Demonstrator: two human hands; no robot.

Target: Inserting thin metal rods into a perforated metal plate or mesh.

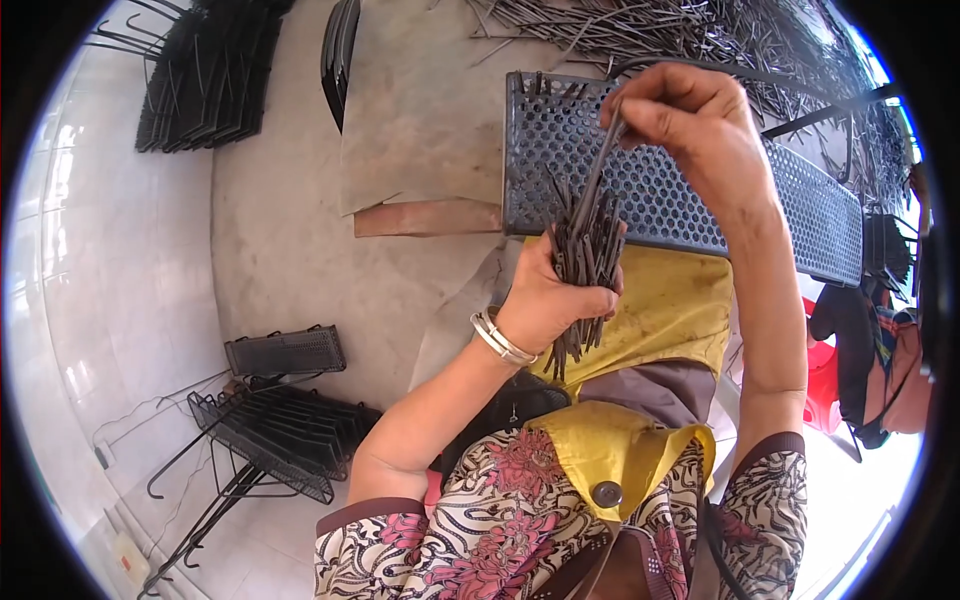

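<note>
My left hand [545,300] is wrapped round a thick bundle of thin dark metal strips [588,245], some with small holes near their ends. The bundle stands roughly upright over my lap, its ends uneven above and below the fist. Above it, my right hand [695,125] pinches the upper end of a long dark strip [606,160] between thumb and fingers. That strip slants down to the top of the bundle; whether it is one piece or a few together I cannot tell. Just behind lies a dark perforated metal panel [535,185], with a few short strips at its far left edge.
A large heap of loose dark strips [690,30] spreads at the far right. Stacked black perforated racks stand at the far left [205,85] and near left [290,430]. A flat board [420,120] lies left of the panel. A yellow apron [680,310] covers my lap.
</note>
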